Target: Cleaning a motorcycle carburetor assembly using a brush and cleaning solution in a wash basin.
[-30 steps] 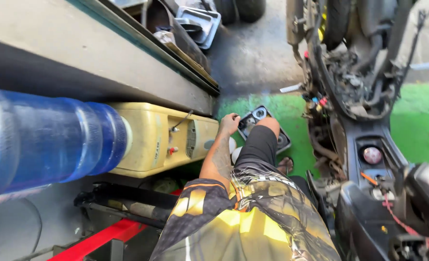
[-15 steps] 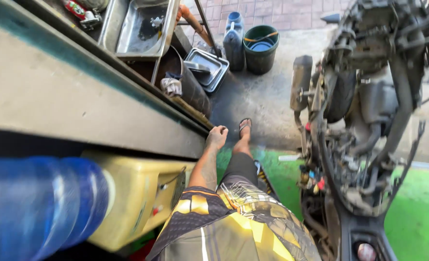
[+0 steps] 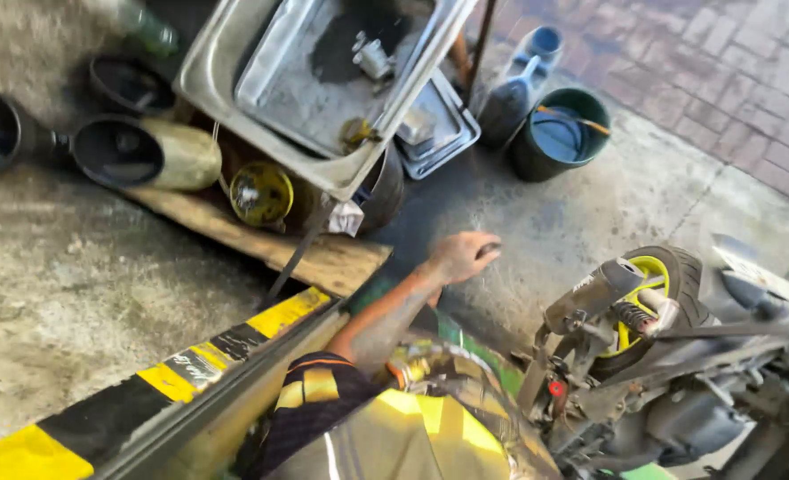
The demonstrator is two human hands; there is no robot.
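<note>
My left hand (image 3: 459, 256) hangs out in front of me above the oil-stained concrete floor, arm stretched forward, fingers loosely curled. A small dark shape shows at the fingertips; I cannot tell whether it is held or lies beyond the hand. My right hand is out of view. Closest to the left hand are a wooden plank (image 3: 261, 240) on its left and the rear wheel (image 3: 670, 280) of a stripped scooter on its right. My black-and-yellow patterned shirt (image 3: 412, 427) fills the bottom of the view.
A dented metal sink (image 3: 314, 89) stands ahead with small parts in it. Beside it are square metal trays (image 3: 439, 129), a grey-blue jug (image 3: 514, 93) and a dark green bucket (image 3: 559, 133). Funnels (image 3: 146, 153) lie at left. A yellow-and-black striped edge (image 3: 190, 364) runs lower left.
The view has swung forward, away from the blue water bottle and yellow dispenser. My left hand left the parts tray on the green floor and now hangs over the concrete by the scooter's rear wheel.
</note>
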